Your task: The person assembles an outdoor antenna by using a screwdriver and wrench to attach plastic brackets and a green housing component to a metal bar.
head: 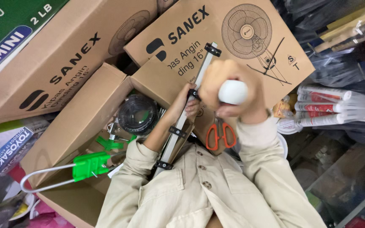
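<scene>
A person's right hand [233, 90] closes round a white cylinder-shaped part [233, 92], held up near the camera, while the left hand [189, 103] grips a long pale bar w/ black clips [182, 120] against the chest. Assembly looks early: green bracket w/ metal loop [87, 165], black wire coil [138, 114] still lie in the open cardboard box [85, 114]; orange scissors [220, 135] rest nearby.
</scene>
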